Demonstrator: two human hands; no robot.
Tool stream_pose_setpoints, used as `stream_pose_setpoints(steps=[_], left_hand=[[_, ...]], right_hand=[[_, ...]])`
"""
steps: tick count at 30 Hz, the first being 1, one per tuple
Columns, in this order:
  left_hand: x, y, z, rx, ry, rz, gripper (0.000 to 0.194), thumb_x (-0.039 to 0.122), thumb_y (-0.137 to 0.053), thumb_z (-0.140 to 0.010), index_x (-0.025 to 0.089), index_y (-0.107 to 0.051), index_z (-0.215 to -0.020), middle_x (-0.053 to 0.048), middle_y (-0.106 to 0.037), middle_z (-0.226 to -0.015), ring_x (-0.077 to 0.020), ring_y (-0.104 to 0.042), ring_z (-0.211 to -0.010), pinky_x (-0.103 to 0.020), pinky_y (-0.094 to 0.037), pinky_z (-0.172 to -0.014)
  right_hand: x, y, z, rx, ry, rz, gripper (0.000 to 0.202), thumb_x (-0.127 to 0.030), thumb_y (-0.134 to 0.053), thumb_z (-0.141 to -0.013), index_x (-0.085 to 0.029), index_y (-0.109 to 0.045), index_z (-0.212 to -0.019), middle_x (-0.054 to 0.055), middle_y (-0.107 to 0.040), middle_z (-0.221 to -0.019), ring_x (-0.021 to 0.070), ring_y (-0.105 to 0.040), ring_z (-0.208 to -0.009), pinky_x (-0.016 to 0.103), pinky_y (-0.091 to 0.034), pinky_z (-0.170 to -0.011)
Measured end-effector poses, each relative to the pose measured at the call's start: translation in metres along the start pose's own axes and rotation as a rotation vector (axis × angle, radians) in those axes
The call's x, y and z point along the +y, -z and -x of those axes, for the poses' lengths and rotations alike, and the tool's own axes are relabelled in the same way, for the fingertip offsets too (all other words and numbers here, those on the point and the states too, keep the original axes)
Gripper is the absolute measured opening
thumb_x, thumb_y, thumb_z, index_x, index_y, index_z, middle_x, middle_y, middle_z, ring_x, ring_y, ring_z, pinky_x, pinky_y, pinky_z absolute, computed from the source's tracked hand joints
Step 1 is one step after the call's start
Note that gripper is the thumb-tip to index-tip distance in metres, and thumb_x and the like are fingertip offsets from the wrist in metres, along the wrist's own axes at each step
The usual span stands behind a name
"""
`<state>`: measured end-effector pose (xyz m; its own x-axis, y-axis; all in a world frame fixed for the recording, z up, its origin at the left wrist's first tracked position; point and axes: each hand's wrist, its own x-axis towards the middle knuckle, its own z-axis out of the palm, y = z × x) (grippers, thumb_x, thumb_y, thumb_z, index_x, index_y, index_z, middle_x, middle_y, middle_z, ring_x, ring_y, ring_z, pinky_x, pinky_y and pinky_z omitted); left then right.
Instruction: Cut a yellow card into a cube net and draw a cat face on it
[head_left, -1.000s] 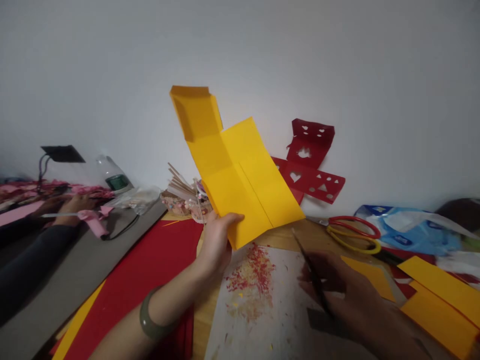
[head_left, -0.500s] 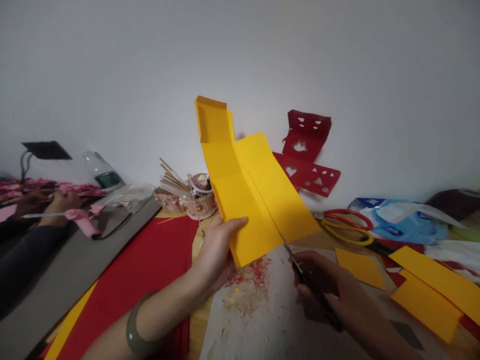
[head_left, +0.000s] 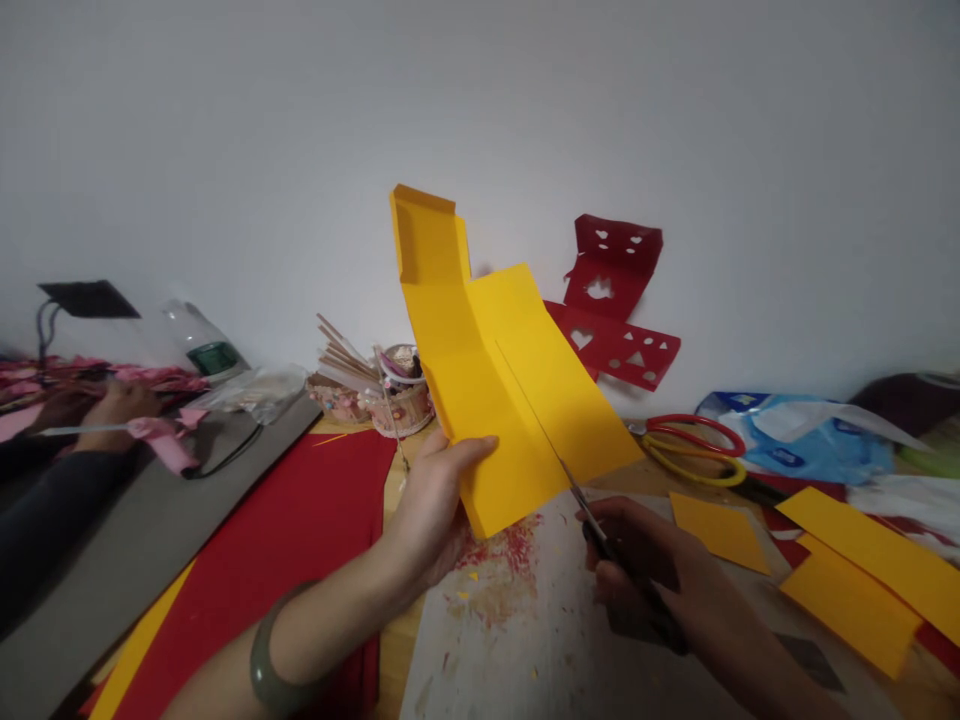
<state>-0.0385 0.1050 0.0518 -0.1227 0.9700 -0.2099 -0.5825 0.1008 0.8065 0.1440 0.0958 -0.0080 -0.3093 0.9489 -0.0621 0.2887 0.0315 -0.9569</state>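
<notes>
Yellow paper (head_left: 499,380): folded, held up in the air above the surface, a thin cut line running up its middle.
Left hand (head_left: 435,500): pinches the paper's lower left edge, thumb in front.
Right hand (head_left: 637,575): wrapped tight around small dark scissors (head_left: 589,515), tips touching the paper's bottom edge.
White sheet (head_left: 525,640): lies on the surface under both hands, with red and yellow crumbs on it.
Red paper (head_left: 300,530): flat, to the left.
Red-and-yellow scissors (head_left: 694,450): lie to the right, near yellow pieces (head_left: 855,580).
Red cut-out paper (head_left: 615,310): leans on the wall.
Another person's hand (head_left: 112,410): far left, holding something pink.
</notes>
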Motion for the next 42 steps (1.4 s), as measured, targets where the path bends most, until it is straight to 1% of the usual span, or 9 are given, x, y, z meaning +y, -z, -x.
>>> stream_pose_setpoints(steps=[5,10,13,17,21,27,32,36,42], left_hand=[[0.0,0.001,0.001,0.003,-0.01,-0.007,0.05,0.011,-0.062,-0.065,0.015,-0.058,-0.114,-0.005,-0.071,-0.083,-0.0172,-0.065,-0.064,-0.023,-0.051,-0.054],[0.0,-0.001,0.002,0.014,-0.016,-0.012,0.05,0.01,-0.062,-0.064,0.015,-0.059,-0.114,-0.005,-0.071,-0.082,-0.017,-0.065,-0.062,-0.022,-0.05,-0.052],[0.0,-0.001,0.002,0.02,-0.019,-0.016,0.051,0.01,-0.061,-0.065,0.015,-0.058,-0.115,-0.004,-0.071,-0.082,-0.0171,-0.065,-0.063,-0.023,-0.05,-0.052],[0.001,-0.001,0.002,0.016,-0.02,-0.023,0.051,0.01,-0.061,-0.065,0.016,-0.058,-0.116,-0.005,-0.071,-0.082,-0.0175,-0.065,-0.064,-0.023,-0.05,-0.054],[0.001,0.0,0.001,0.016,-0.024,-0.033,0.05,0.011,-0.061,-0.065,0.015,-0.059,-0.115,-0.005,-0.071,-0.08,-0.0171,-0.065,-0.062,-0.023,-0.05,-0.053],[0.003,0.0,0.002,0.019,-0.035,-0.056,0.048,0.009,-0.06,-0.067,0.014,-0.059,-0.114,-0.004,-0.071,-0.081,-0.0165,-0.065,-0.063,-0.022,-0.05,-0.055],[0.005,-0.002,0.004,0.007,-0.034,-0.057,0.047,0.007,-0.058,-0.069,0.014,-0.057,-0.116,-0.004,-0.071,-0.082,-0.0157,-0.065,-0.065,-0.021,-0.05,-0.056],[0.005,-0.003,0.004,0.012,-0.035,-0.054,0.049,0.006,-0.058,-0.069,0.014,-0.057,-0.117,-0.004,-0.071,-0.081,-0.0155,-0.065,-0.064,-0.021,-0.05,-0.056],[0.005,-0.002,0.005,0.008,-0.026,-0.042,0.049,0.006,-0.058,-0.07,0.013,-0.056,-0.118,-0.004,-0.071,-0.079,-0.0144,-0.065,-0.062,-0.019,-0.05,-0.054]], right_hand=[[0.0,0.003,-0.002,-0.039,-0.009,0.016,0.031,-0.047,-0.057,-0.072,-0.022,-0.055,-0.09,0.0,-0.056,-0.071,0.0148,-0.052,-0.062,0.027,-0.04,-0.056],[0.001,0.002,-0.002,0.032,0.004,-0.079,0.028,-0.043,-0.061,-0.07,-0.022,-0.057,-0.088,-0.002,-0.055,-0.066,0.012,-0.05,-0.056,0.024,-0.039,-0.052],[0.002,0.0,-0.001,0.04,0.01,-0.096,0.026,-0.039,-0.063,-0.07,-0.022,-0.058,-0.088,-0.002,-0.056,-0.066,0.0122,-0.05,-0.058,0.024,-0.039,-0.052],[0.002,-0.003,0.0,0.104,-0.003,-0.117,0.028,-0.042,-0.064,-0.067,-0.022,-0.058,-0.086,-0.002,-0.055,-0.065,0.0124,-0.048,-0.056,0.025,-0.038,-0.051],[0.002,-0.004,0.0,0.088,0.015,-0.126,0.027,-0.043,-0.063,-0.068,-0.023,-0.058,-0.085,-0.003,-0.051,-0.06,0.0131,-0.048,-0.056,0.024,-0.035,-0.048],[-0.002,-0.005,0.0,0.107,-0.019,-0.148,0.026,-0.038,-0.066,-0.065,-0.022,-0.057,-0.083,-0.004,-0.049,-0.058,0.0117,-0.046,-0.053,0.024,-0.037,-0.048],[-0.007,-0.006,0.002,0.113,-0.048,-0.148,0.023,-0.036,-0.065,-0.066,-0.021,-0.056,-0.081,-0.005,-0.05,-0.056,0.0094,-0.046,-0.049,0.022,-0.035,-0.045],[-0.008,-0.006,0.003,0.127,-0.072,-0.165,0.025,-0.035,-0.064,-0.064,-0.022,-0.056,-0.083,-0.005,-0.052,-0.056,0.0104,-0.049,-0.048,0.022,-0.037,-0.043],[-0.012,-0.007,0.002,0.124,-0.106,-0.19,0.024,-0.033,-0.064,-0.062,-0.021,-0.054,-0.081,-0.007,-0.048,-0.054,0.008,-0.047,-0.045,0.02,-0.035,-0.041]])
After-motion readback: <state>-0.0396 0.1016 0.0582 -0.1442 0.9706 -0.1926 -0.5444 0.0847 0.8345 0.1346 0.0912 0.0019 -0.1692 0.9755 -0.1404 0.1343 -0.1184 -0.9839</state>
